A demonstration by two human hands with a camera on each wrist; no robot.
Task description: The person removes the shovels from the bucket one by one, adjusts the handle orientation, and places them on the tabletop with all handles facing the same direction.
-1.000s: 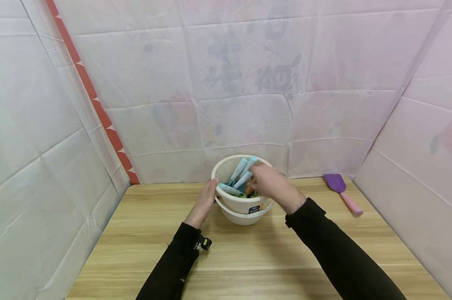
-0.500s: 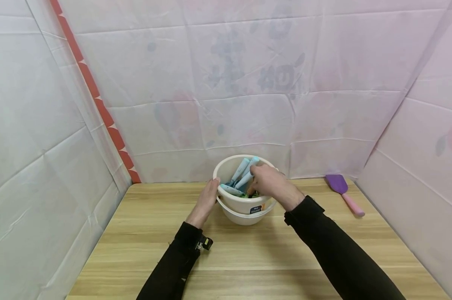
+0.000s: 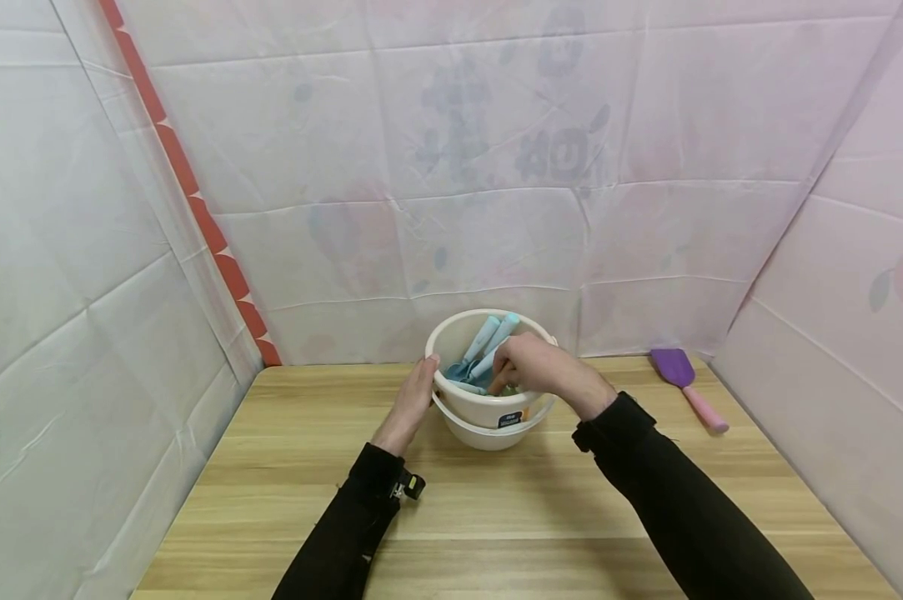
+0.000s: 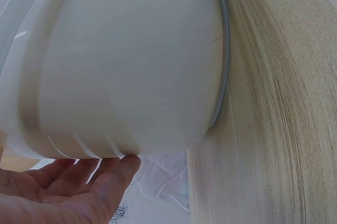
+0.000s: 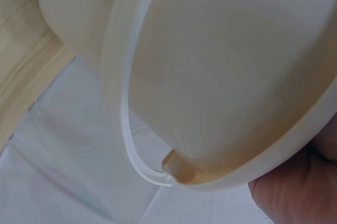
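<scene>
A white plastic bucket stands on the wooden table near the back wall, with several light-blue tool handles sticking out of it. My left hand rests flat against the bucket's left side, thumb at the rim. The left wrist view shows that palm touching the bucket wall. My right hand reaches over the right rim with fingers curled down among the tools; their tips are hidden. In the right wrist view only the hand's heel and the bucket show.
A purple spatula with a pink handle lies at the back right of the table. The bucket's thin carrying handle hangs down its front. Pale sheeting closes in the table at the left, back and right.
My right hand has sunk lower into the bucket, from the tops of the blue handles down among the tools. The left hand and the bucket have stayed put.
</scene>
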